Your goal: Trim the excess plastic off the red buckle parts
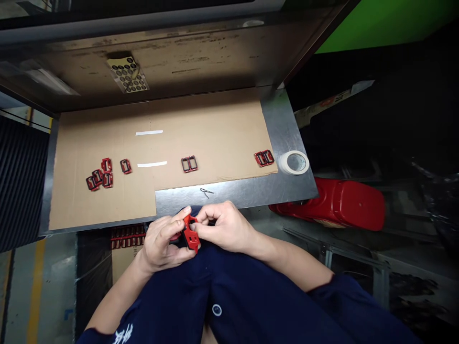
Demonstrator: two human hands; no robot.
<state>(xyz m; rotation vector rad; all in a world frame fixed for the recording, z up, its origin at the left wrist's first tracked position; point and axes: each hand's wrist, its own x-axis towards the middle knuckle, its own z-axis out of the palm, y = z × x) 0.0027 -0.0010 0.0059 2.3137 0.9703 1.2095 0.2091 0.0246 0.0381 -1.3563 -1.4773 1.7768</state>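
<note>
Just in front of my body, my left hand is closed around a red and black plastic part, held tilted with its red face to the right. My right hand is pinched against the part's upper right edge; whatever lies between its fingertips is hidden. On the metal strip beyond my hands lies a small pair of tweezers or similar metal tool. Further back on the cardboard sit two dark frames side by side.
Several red-black parts lie at left, with one single part beside them. Two more parts sit at right near a tape roll. White strips mark the cardboard. A red stool-like object stands right of the table.
</note>
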